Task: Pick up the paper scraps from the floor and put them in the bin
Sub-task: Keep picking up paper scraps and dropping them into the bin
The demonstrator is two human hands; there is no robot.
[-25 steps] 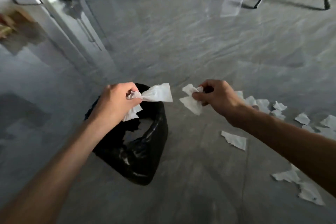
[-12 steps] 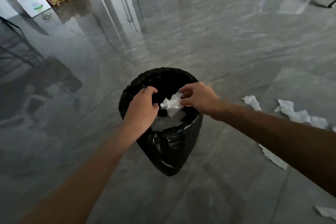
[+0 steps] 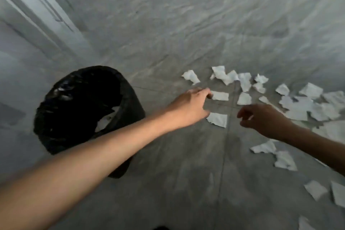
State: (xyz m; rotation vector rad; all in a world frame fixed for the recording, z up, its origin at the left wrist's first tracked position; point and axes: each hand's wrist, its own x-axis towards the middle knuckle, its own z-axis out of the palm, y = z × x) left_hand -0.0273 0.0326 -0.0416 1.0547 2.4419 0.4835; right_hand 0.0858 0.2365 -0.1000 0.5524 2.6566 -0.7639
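As scraps (image 3: 220, 96) dropped, hands empty.

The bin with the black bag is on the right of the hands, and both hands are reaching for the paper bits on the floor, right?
Not quite. The head view shows the bin on the left of the hands, not the right. The rest holds: the left hand and right hand both reach toward the paper scraps on the floor.

Indoor room, probably a home or office: glossy grey marble-look tiled floor (image 3: 168, 33), pale door frame (image 3: 28, 15) seen at 10 o'clock.
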